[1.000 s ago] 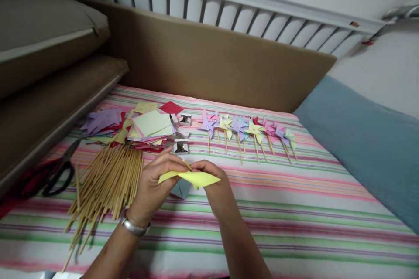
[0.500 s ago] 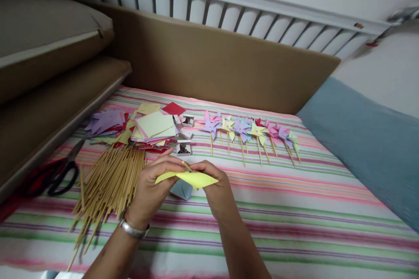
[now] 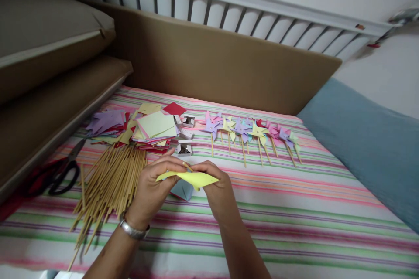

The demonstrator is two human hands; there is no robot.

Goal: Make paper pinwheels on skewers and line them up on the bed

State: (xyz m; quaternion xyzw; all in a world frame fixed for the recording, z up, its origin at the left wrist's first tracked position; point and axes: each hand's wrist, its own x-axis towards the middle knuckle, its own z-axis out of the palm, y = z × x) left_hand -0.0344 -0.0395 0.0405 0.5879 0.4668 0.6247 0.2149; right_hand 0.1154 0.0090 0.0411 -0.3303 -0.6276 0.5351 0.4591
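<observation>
1. While your two hands meet above the striped cloth (image 3: 294,237), a yellow paper piece (image 3: 196,178) is held between them, its pointed ends spreading to either side.
2. Your left hand (image 3: 151,189) is closed on the yellow paper's left part, with the fingers bent over its far side; a silver band (image 3: 133,230) circles that wrist.
3. Your right hand (image 3: 218,194) grips it from the other side, fingers curled behind the paper, so you hide much of their exact hold.
4. Between your fingertips pokes the end of a thin stick (image 3: 187,166), just behind the paper; whether the two are joined cannot be told.
5. Below your hands, a blue paper piece (image 3: 183,191) lies on the cloth, partly covered.
6. To your left lie a bundle of wooden sticks (image 3: 113,181) and, farther out, black-handled scissors (image 3: 68,165).
7. Beyond your hands sit a stack of coloured paper (image 3: 157,124) and, beside it, a small white box (image 3: 185,153) with dark bits inside.
8. Farther right, pinwheels (image 3: 242,128) on sticks lie grouped in a row.
</observation>
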